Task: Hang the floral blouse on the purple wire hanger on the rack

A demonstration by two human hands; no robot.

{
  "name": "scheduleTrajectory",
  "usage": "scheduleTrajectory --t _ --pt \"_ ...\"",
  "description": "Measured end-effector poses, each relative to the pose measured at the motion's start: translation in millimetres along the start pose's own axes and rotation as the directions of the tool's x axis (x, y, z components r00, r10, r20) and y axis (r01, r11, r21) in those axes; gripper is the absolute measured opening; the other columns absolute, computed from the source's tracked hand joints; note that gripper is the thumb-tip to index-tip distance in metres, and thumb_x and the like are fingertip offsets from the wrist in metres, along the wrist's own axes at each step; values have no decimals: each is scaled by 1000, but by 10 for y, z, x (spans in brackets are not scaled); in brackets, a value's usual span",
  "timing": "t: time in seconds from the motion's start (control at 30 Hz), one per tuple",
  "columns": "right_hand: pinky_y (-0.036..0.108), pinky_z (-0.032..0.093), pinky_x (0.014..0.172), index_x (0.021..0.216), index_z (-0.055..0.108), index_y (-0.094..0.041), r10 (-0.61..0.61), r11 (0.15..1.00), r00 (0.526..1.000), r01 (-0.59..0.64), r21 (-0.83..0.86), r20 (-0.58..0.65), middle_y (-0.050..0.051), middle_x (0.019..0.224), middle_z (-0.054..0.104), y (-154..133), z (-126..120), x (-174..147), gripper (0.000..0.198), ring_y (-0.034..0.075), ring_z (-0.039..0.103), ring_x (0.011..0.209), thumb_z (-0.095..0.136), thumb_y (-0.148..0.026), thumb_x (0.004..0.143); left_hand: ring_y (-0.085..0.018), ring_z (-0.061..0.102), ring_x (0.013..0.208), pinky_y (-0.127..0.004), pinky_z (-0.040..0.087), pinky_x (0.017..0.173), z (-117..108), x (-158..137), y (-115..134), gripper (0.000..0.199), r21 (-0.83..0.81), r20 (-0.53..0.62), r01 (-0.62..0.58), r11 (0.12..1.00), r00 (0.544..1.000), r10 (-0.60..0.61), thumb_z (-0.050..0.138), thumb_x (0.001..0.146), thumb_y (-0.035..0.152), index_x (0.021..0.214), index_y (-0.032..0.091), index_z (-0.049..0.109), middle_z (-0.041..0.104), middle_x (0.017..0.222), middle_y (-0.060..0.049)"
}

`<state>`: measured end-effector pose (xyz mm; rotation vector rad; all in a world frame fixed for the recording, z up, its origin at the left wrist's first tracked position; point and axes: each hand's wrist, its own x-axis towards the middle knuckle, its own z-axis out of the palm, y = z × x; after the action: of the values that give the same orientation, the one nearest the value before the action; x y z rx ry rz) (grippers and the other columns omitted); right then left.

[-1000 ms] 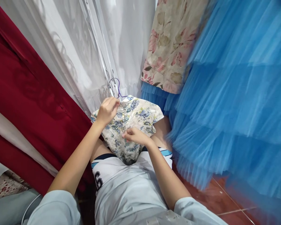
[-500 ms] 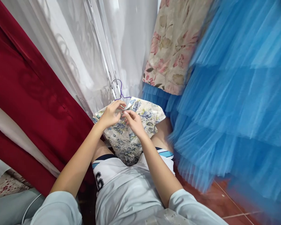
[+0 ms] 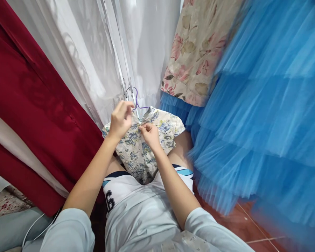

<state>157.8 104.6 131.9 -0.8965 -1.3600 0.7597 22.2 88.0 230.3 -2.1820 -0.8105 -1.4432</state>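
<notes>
A short-sleeved garment [image 3: 132, 148] with blue and yellow flowers on a cream ground lies over my lap, on a purple hanger [image 3: 137, 99]. My right hand [image 3: 150, 134] pinches it at the middle of the neckline, thumb against curled fingers. Just left of the neck opening, my left hand [image 3: 120, 120] is raised above the cloth. Its fingers are bent and slightly blurred, with the thumb apart from them, and I see nothing held there. Something small and shiny may be at the right fingertips, too small to name.
White drapery [image 3: 149, 49] and upright metal rails [image 3: 118, 45] stand ahead. Dark red cloth [image 3: 39, 105] hangs at left. On the right are a pink-flowered cloth [image 3: 191, 59] and a wide blue tulle skirt [image 3: 252, 122], close to my knee. Red floor tiles [image 3: 241, 224] show below.
My left hand has moved up and left, away from the right fingertips at the neckline. My right hand stays pinched at nearly the same spot.
</notes>
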Motion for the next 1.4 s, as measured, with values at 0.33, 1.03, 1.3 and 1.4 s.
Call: scheduleTrajectory --t 0.33,1.03,1.3,1.4 --pt "24 33 50 57 56 -15 95 995 952 -98 -2 290 -2 51 49 27 -209 -258 20 10 42 49 58 -30 70 -15 66 91 -27 51 80 -357 -550 -1142 23 -61 -284 452 890 847 -449 53 78 9 99 17 53 66 101 -7" --pt "26 35 50 50 57 -15 453 857 863 -351 -378 225 1 47 53 632 -1442 -258 25 12 44 48 64 -31 68 -20 68 77 -32 51 75 353 -1535 232 18 -418 901 900 120 428 -72 73 74 24 88 15 64 72 81 -10" --pt "30 49 80 98 69 -12 231 962 543 -250 -108 807 7 93 70 78 -1123 -349 38 19 62 87 77 -35 70 -19 67 79 -34 53 78 383 -928 669 13 -674 582 701 233 698 -416 74 76 26 79 18 64 70 79 -7" --pt "27 48 70 83 67 -13 172 964 443 -259 -58 880 3 78 65 -94 -876 -405 33 17 58 75 76 -43 72 -19 66 85 -34 52 83 440 -848 689 11 -693 417 642 327 728 -544 72 76 24 84 19 65 69 86 -6"
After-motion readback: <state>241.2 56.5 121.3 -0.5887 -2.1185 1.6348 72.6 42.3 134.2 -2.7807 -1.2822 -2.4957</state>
